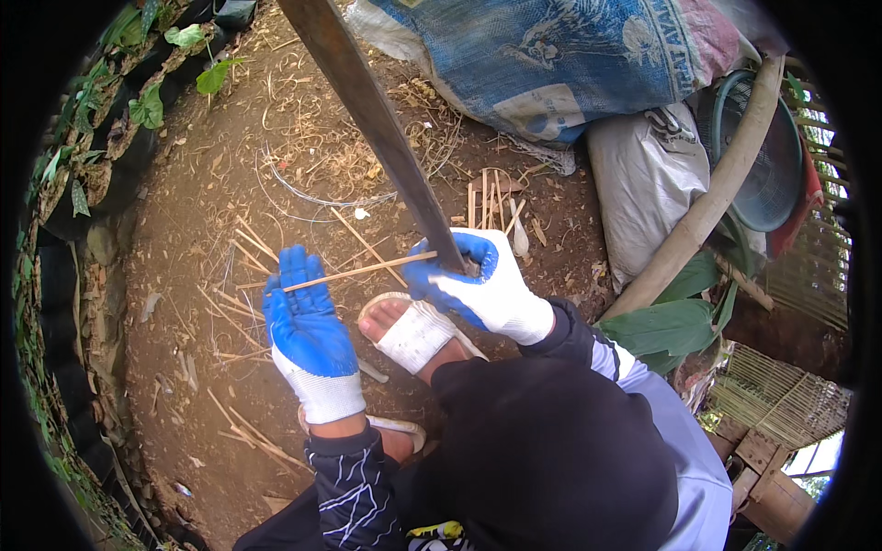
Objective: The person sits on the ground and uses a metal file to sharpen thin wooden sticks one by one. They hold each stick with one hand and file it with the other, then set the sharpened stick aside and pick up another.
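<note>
My left hand (310, 330), in a blue-coated white work glove, is turned palm up and holds a thin split-bamboo stick (351, 273) across its nearly straight fingers. The stick's far end reaches to the base of a long dark machete blade (372, 124). My right hand (468, 275), gloved the same way, is wrapped around the machete at its handle end; most of the handle is hidden in the glove. The blade slants up and left out of the picture's top. Whether the stick touches the blade I cannot tell.
Loose bamboo sticks (238, 317) lie left of my left hand, more sticks (493, 200) beyond my right. Shavings (331, 144) and a wire loop (310, 196) litter the soil. Woven sacks (551, 62), a wooden pole (696, 200) and a plastic basket (765, 158) stand to the right.
</note>
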Demonstrator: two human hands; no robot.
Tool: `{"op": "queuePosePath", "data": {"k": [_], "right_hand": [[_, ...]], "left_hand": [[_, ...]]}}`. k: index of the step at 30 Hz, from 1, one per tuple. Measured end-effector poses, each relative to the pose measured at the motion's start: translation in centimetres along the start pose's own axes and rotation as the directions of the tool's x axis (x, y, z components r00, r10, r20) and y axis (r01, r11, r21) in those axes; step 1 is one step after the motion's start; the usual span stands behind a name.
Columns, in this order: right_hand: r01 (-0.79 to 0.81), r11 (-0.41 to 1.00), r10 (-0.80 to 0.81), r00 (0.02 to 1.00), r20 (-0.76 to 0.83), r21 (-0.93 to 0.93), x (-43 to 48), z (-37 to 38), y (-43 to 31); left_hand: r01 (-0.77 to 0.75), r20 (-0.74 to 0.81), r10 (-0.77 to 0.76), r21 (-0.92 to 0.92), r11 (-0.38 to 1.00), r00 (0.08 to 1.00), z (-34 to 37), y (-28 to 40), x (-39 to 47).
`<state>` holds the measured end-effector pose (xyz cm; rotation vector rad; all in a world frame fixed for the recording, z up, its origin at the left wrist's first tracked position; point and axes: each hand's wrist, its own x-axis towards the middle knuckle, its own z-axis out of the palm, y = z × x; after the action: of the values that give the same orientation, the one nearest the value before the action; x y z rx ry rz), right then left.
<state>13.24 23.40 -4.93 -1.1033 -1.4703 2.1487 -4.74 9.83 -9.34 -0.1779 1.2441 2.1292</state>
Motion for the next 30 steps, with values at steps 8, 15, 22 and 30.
{"op": "queuePosePath", "data": {"k": [8,15,22,30], "right_hand": [[0.061,0.967,-0.069,0.997,-0.023,-0.249,1.5,-2.1,-0.6],[0.232,0.869,-0.182,0.971,0.155,-0.437,1.6,-2.3,-1.1],[0.275,0.866,-0.132,0.932,0.338,-0.417,1.7,0.1,-1.7],[0.282,0.895,-0.134,0.910,0.393,-0.347,1.0,1.0,-4.3]], "left_hand": [[0.200,-0.096,-0.231,0.851,0.486,0.968,-0.8,2.3,-4.0],[-0.542,0.545,0.067,0.838,-0.064,0.836,2.4,6.1,-5.6],[-0.196,0.447,-0.329,0.792,0.579,0.832,2.6,4.5,-5.0],[0.103,0.197,-0.314,0.677,0.729,0.929,2.1,7.3,-5.3]]}}
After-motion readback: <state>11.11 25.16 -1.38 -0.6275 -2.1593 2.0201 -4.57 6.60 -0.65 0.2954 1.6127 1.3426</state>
